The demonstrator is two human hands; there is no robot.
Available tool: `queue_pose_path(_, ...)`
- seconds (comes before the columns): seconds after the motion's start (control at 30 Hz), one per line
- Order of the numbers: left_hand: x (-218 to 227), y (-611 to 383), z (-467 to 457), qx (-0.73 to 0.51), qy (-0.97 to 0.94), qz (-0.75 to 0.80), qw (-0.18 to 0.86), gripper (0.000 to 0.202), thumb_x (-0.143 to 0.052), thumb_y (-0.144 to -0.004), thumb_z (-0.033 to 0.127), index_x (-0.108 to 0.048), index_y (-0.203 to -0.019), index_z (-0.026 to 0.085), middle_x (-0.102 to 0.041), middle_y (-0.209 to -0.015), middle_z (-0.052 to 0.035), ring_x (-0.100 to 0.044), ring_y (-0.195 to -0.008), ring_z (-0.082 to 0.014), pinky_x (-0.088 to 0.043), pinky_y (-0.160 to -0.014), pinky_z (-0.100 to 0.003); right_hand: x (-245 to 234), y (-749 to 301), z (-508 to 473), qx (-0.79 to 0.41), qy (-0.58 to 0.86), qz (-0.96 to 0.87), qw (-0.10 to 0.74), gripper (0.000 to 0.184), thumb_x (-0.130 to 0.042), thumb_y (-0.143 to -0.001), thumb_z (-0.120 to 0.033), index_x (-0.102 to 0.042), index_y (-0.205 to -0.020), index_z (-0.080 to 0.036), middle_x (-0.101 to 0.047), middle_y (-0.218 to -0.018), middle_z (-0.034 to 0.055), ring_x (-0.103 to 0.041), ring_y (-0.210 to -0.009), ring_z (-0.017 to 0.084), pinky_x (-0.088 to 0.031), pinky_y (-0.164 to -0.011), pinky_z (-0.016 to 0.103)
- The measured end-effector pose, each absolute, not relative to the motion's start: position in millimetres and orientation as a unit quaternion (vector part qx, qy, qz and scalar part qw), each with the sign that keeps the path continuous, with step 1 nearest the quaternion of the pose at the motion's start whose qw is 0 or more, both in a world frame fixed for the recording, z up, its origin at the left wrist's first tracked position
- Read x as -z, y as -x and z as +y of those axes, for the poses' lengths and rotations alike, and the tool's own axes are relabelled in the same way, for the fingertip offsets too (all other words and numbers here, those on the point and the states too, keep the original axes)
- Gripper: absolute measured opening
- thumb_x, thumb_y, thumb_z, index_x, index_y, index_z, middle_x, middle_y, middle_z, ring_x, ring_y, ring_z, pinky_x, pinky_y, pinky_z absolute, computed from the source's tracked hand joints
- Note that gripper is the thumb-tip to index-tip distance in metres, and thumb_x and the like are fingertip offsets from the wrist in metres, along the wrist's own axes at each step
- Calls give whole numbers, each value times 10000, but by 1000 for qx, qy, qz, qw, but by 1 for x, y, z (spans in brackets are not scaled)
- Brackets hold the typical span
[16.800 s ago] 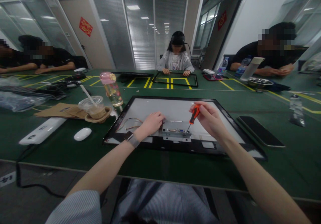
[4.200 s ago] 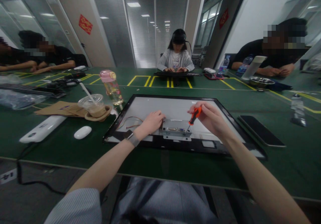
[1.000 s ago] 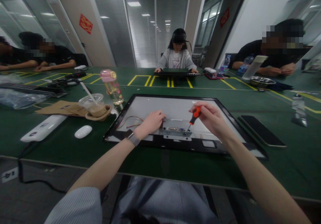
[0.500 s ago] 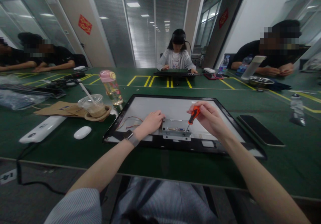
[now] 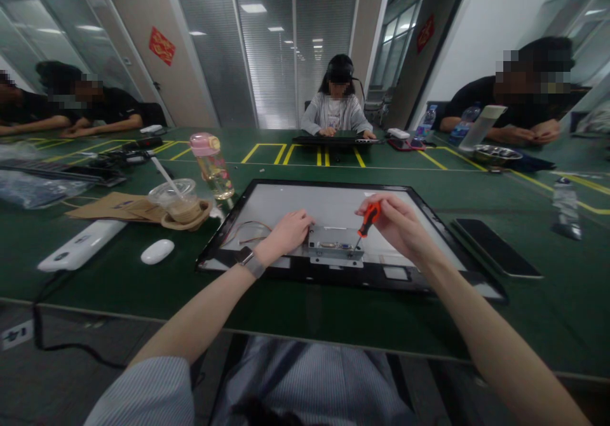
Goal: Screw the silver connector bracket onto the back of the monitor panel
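A red-and-black screwdriver (image 5: 368,219) is gripped in my right hand (image 5: 398,222), tilted with its tip down at the front face of a metal bracket (image 5: 333,254). That bracket carries video ports and lies near the front edge of an opened monitor panel (image 5: 295,197), white inside a black frame. At the bracket's left end, the curled fingers of my left hand (image 5: 291,232) hold it; the fingertips are partly hidden. Thin wires (image 5: 252,227) lie on the panel to the left of this hand.
Left of the panel are a pink-capped bottle (image 5: 212,165), an iced drink cup (image 5: 177,198), a white mouse (image 5: 157,252) and a white power bank (image 5: 79,246). A black phone (image 5: 495,247) lies on the right. Across the green table sits a person (image 5: 337,105); others sit at both sides.
Both my hands, the screwdriver and the bracket stay nearly in place. Across the table, the person's hand has shifted toward the dark panel there.
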State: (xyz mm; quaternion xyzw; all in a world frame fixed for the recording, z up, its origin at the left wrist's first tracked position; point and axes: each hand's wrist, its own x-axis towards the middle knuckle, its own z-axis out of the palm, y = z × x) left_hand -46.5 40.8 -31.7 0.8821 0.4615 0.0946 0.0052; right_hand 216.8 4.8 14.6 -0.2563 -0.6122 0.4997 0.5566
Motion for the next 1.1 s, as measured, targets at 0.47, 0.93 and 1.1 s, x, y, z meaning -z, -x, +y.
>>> queue_pose_path(0.47,32,47,41,-98,-883,460,5,326,-396,-1010,135,-658,-1202,159,-629,-1130,-97,-623,-1031,-231,-500,-940,-378,-16,-216,5,-503,250,-606,564,198,-703,-897,-508,-731,-910,-313,-711,-882,10,-673,-879,210,-545,-878,402)
queue_pose_path(0.93,32,46,41,-90,-884,458,-5,319,-413,-997,119,-662,-1193,162,-635,-1118,-99,-626,-1042,-228,-499,-944,-363,-11,-217,10,-482,258,-585,599,153,-863,-748,-457,-797,-833,-349,-719,-906,-22,-677,-877,186,-549,-911,376)
queue_pose_path(1.1,30,46,40,-90,-882,462,-1,326,-408,-999,119,-666,-1196,153,-634,-1129,-102,-625,-1046,-229,-497,-953,-367,-15,-216,7,-523,245,-588,566,189,-767,-841,-461,-801,-965,-323,-774,-1027,22,-700,-966,232,-525,-981,445)
